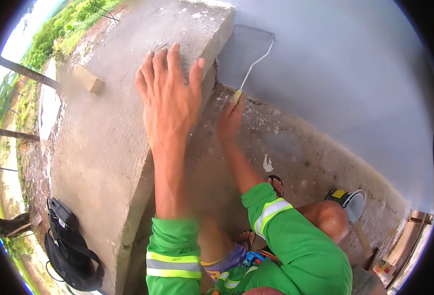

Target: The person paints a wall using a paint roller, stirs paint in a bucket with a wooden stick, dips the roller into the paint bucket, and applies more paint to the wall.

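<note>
My left hand rests palm down with fingers spread on the top of a concrete ledge. My right hand is wrapped round the yellowish handle of a paint roller. The roller's white wire frame reaches up to the grey-blue wall. Its roller head lies against the wall by the ledge's end, hard to make out against the similar colour. A darker grey patch shows on the wall below the roller head.
A bucket stands on the concrete floor to the right, beside my knee. On the ledge are a block and a black bag. Wooden poles and greenery lie beyond the ledge's left edge.
</note>
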Action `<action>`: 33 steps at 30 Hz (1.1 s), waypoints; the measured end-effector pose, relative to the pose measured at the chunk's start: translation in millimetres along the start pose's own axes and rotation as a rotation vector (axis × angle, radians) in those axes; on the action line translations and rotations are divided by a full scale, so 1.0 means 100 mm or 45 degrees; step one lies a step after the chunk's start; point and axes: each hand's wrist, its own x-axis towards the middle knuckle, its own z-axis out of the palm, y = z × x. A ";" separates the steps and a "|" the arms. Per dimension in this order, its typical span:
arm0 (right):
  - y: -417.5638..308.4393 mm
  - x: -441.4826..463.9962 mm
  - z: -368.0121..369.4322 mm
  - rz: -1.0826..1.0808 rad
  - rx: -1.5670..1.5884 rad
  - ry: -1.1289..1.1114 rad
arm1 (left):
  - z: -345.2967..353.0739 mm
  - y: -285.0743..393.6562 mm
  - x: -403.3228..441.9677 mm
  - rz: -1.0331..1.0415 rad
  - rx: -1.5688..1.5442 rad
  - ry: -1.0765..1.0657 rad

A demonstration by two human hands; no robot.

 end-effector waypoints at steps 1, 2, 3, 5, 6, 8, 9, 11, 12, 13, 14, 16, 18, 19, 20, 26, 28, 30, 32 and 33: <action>-0.10 0.08 0.02 -0.009 0.025 0.006 | 0.01 0.00 -0.01 -0.001 0.002 -0.003; -0.18 0.20 0.07 -0.025 0.052 0.013 | 0.02 0.00 0.00 -0.001 0.002 0.001; -0.17 0.24 0.10 -0.038 0.080 0.018 | 0.02 0.00 0.00 -0.002 0.004 0.003; -0.12 0.20 0.04 -0.007 0.046 -0.023 | 0.02 0.00 0.00 0.000 0.007 0.003; -0.09 0.16 0.00 0.008 0.027 -0.042 | 0.02 0.00 0.00 0.002 0.006 0.003; 0.27 -0.01 -0.02 0.013 -0.096 0.004 | 0.03 -0.01 0.01 -0.008 0.005 0.013; 0.48 -0.13 -0.04 0.021 -0.161 0.028 | 0.04 -0.01 0.00 -0.013 0.005 0.013; 0.84 -0.34 -0.06 -0.012 -0.325 0.043 | 0.04 0.00 0.00 -0.005 0.003 0.014; 0.85 -0.41 -0.06 -0.027 -0.406 0.049 | 0.03 0.00 0.00 -0.001 0.004 0.015; 0.86 -0.49 -0.08 0.087 -0.386 0.013 | 0.04 -0.01 0.00 0.012 0.006 0.021; 0.87 -0.56 -0.08 0.200 -0.366 -0.023 | 0.04 -0.02 0.01 0.023 0.008 0.029; 1.00 -0.69 -0.05 0.333 -0.343 -0.028 | 0.05 -0.02 0.00 0.040 0.009 0.038; 1.18 -0.78 0.07 0.367 -0.335 0.037 | 0.06 -0.02 0.00 0.054 0.007 0.046; 1.25 -0.82 0.13 0.349 -0.363 0.087 | 0.06 -0.03 0.00 0.057 0.012 0.047; 1.31 -0.86 0.19 0.329 -0.392 0.138 | 0.06 -0.04 0.00 0.061 0.016 0.049; 1.56 -0.93 0.33 0.484 -0.398 0.135 | 0.07 -0.04 -0.01 0.125 0.023 0.073; 1.67 -0.93 0.37 0.448 -0.405 0.162 | 0.07 -0.03 -0.01 0.138 0.028 0.076; 1.78 -0.94 0.41 0.304 -0.446 0.235 | 0.07 -0.03 -0.01 0.126 0.034 0.056; 1.46 -0.86 0.32 0.470 -0.343 0.140 | 0.07 -0.04 -0.02 0.123 0.023 0.045; 1.27 -0.82 0.24 0.547 -0.292 0.092 | 0.08 -0.04 -0.01 0.120 0.014 0.043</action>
